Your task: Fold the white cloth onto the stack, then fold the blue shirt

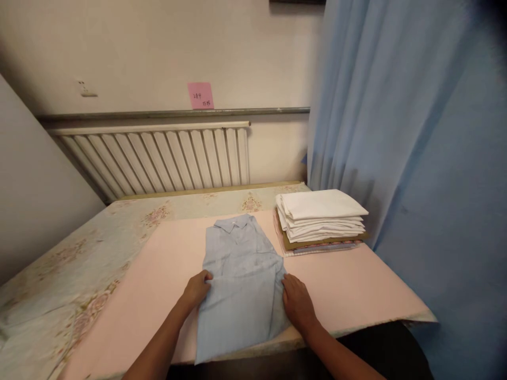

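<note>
A light blue collared shirt (241, 285) lies with its sides folded in, its collar pointing away from me and its hem at the table's near edge. My left hand (197, 289) pinches the shirt's left edge about halfway down. On the opposite edge, at a similar height, my right hand (298, 303) has its fingers closed on the cloth. Creases run across the shirt between the hands. Beneath it is a pink sheet (158, 264).
Right of the shirt stands a stack of folded white cloths (322, 206) on darker folded fabrics. A floral cloth (51, 258) covers the table to the left. Behind are a radiator (174, 158) and a wall; a blue curtain (396, 132) hangs along the right side.
</note>
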{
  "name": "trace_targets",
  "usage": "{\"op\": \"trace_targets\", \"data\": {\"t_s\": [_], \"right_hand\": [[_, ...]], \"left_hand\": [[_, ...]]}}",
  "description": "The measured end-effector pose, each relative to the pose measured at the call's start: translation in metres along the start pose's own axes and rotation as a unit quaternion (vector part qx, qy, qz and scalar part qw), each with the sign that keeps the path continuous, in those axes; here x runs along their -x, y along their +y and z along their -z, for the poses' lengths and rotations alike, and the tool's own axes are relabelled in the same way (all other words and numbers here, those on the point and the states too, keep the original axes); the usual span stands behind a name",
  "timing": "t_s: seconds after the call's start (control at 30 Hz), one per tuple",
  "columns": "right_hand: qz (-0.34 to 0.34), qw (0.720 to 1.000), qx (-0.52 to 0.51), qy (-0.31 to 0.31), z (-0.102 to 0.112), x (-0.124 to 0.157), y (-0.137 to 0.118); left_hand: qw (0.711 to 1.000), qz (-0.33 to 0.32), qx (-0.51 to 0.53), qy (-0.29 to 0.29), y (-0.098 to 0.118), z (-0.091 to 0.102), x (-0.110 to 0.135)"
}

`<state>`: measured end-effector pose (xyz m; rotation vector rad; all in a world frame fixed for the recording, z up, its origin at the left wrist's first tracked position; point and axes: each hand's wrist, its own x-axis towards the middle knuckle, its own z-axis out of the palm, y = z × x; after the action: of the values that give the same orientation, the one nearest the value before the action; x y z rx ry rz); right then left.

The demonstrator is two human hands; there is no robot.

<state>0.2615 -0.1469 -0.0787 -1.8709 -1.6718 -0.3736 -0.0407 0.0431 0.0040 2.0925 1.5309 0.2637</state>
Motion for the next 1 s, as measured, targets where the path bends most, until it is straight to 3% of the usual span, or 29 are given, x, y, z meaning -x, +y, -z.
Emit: {"op": "trace_targets", "data": {"t_s": [0.13, 0.27, 0.5, 0.6, 0.7, 0.87, 0.93, 1.0], "right_hand": [[-0.008, 1.0, 0.001, -0.008, 0.002, -0.001, -0.001], [-0.006, 1.0, -0.002, -0.011, 0.002, 0.0, -0.001], [-0.003, 1.0, 0.0, -0.006, -0.001, 0.001, 0.002], [0.004, 1.0, 0.004, -0.009, -0.002, 0.001, 0.003], [0.013, 1.0, 0.007, -0.003, -0.002, 0.001, 0.003], [0.017, 1.0, 0.011, 0.004, 0.0, 0.0, 0.001], [0.017, 1.0, 0.011, 0.006, 0.001, 0.0, 0.001], [0.014, 1.0, 0.008, 0.005, 0.001, 0.0, 0.001]], "left_hand": [[1.0, -0.028, -0.011, -0.008, 0.006, 0.006, 0.0], [0.995, -0.088, -0.036, 0.009, 0.014, 0.003, 0.019], [0.969, -0.209, -0.13, 0.035, 0.015, -0.028, 0.082], [0.938, -0.274, -0.202, 0.071, 0.007, -0.041, 0.094], [0.927, -0.292, -0.206, 0.114, -0.002, -0.049, 0.095], [0.947, -0.241, -0.101, 0.189, -0.014, -0.054, 0.083], [0.962, -0.173, -0.042, 0.209, -0.016, -0.052, 0.074], [0.979, -0.067, 0.014, 0.194, -0.017, -0.046, 0.064]]}}
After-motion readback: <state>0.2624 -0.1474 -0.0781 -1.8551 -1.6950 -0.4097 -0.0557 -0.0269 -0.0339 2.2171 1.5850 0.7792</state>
